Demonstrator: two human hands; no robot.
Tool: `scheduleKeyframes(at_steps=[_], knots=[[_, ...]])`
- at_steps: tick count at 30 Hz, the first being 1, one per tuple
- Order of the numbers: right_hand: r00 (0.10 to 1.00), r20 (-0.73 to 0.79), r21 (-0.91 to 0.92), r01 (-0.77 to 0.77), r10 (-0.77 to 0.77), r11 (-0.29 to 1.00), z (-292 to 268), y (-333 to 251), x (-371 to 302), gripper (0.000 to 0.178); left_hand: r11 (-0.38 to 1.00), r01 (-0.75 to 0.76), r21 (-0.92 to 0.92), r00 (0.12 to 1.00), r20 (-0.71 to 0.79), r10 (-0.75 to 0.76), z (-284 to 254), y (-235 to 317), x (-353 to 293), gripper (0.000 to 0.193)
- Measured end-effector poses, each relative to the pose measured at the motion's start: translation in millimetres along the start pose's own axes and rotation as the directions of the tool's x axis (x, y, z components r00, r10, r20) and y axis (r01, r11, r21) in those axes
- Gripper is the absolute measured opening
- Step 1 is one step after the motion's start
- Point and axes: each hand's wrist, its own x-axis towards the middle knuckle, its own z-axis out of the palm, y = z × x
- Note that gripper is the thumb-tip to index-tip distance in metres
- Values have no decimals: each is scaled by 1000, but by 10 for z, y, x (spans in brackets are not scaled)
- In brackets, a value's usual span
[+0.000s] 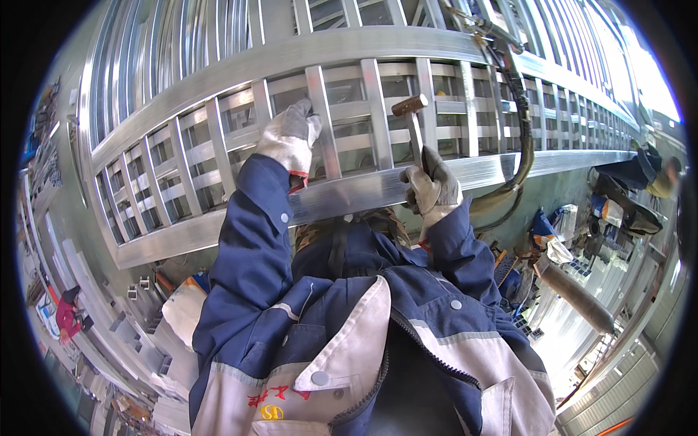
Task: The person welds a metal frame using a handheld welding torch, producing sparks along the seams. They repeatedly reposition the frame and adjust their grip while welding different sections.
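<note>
My left hand [292,134], in a pale work glove, is over a silver metal frame [349,196] with crosswise slats. Its fingers are curled together beside one slat [323,120], and what they hold, if anything, is hidden. In my right hand [434,185], gloved with dark fingertips, is a hammer [415,132]. The fingers wrap round its handle near the frame's near rail. The brown, rounded hammer head [409,105] points away from me, above the slats.
More metal frames are stacked beneath and beyond. A dark cable [522,123] hangs over the frame on the right. A grey cylinder [574,294] lies at the lower right, near bags [556,236]. One person [67,316] is at far left, another [647,174] at far right.
</note>
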Motion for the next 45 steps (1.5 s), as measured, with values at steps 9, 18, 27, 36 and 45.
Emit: scheduleKeyframes(at_steps=[9,18,27,36,45], knots=[[967,-254,158,50,-8,986,-1121,41,273,61,-30,10,-999,974,17,-225,418,230,-193,37],[985,-71,201,-139,156,970,-1905,171,1058,50,685,420,-595,899,170,-404,1548,2001,-270,63],[979,61,185,-201,193,962,-2068,133,1208,52,937,349,4,937,-25,-349,1750,2036,-128,66],[985,107,133,-150,136,980,-2249,-13,1254,61,945,319,-75,946,-25,-322,1759,1977,-125,62],[976,151,100,-175,158,980,-2301,82,1335,60,833,397,-386,909,38,-416,1710,1968,-103,64]])
